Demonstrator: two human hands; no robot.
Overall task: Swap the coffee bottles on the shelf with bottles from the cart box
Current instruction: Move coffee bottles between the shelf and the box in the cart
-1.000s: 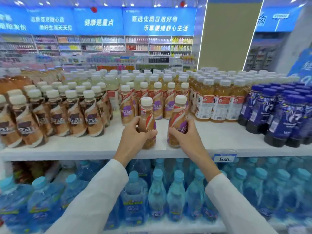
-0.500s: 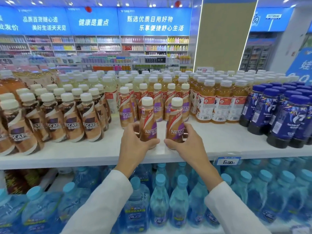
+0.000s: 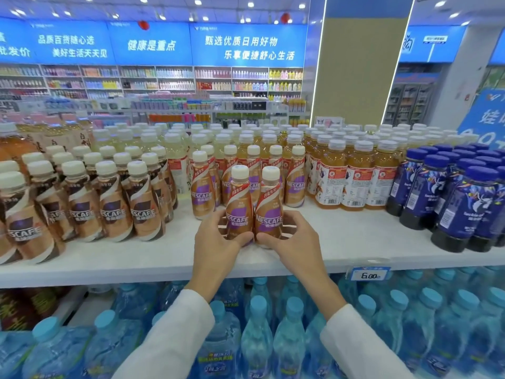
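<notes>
- The left hand (image 3: 216,243) grips one coffee bottle (image 3: 238,207), the right hand (image 3: 296,242) a second bottle (image 3: 270,209); both stand touching at the front of the shelf (image 3: 355,242).
- I judge one pair of the swap is in hand; next, keep both upright.
- Count: two held, at least five similar bottles (image 3: 202,192) behind.

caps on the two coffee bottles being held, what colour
Cream white, both caps, clearest in the head view.

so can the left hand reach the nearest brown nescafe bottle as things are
Probably, once freed: the left hand grips a purple-label bottle, but only bare shelf lies between it and the brown bottle.
</notes>
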